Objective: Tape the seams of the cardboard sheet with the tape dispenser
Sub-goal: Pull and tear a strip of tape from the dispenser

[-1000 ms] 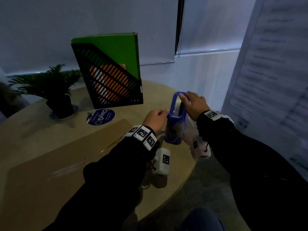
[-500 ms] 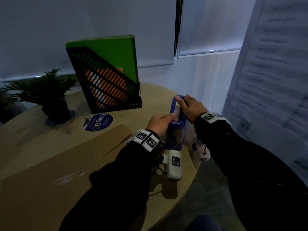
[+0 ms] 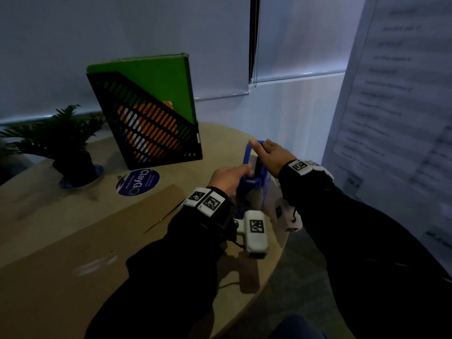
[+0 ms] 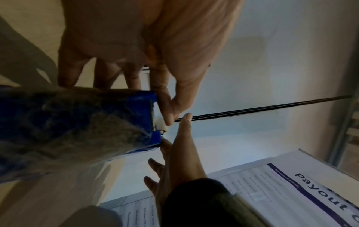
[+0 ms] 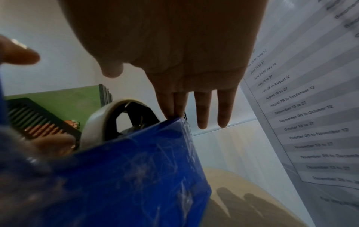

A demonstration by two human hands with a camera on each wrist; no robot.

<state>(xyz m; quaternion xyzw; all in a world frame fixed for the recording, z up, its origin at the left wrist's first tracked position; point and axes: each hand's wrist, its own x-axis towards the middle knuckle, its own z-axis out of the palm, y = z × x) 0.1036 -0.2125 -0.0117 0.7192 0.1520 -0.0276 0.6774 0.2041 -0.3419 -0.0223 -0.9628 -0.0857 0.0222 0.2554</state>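
The blue tape dispenser [image 3: 252, 184] stands upright near the table's right edge, with a white tape roll [image 5: 101, 119] in it. My left hand [image 3: 241, 171] holds its upper front edge, the thumb [image 4: 172, 107] pressing by the white tape end [image 4: 160, 123] and the other fingers behind the body. My right hand [image 3: 260, 146] lies over the top with straight fingers, and two fingertips [image 5: 173, 114] touch the blue corner. The brown cardboard sheet [image 3: 73, 253] lies flat on the table to the left, with a dark slit [image 3: 161, 218] in it.
A black mesh file holder [image 3: 151, 128] with green and orange folders stands at the back. A potted plant [image 3: 66, 145] and a round blue sticker [image 3: 138, 182] lie left of it. A printed board [image 3: 396, 113] stands on the right. The table's edge [image 3: 281, 243] runs under my wrists.
My left hand has moved from the dispenser's side up to its upper front edge. The right hand has stayed on the top.
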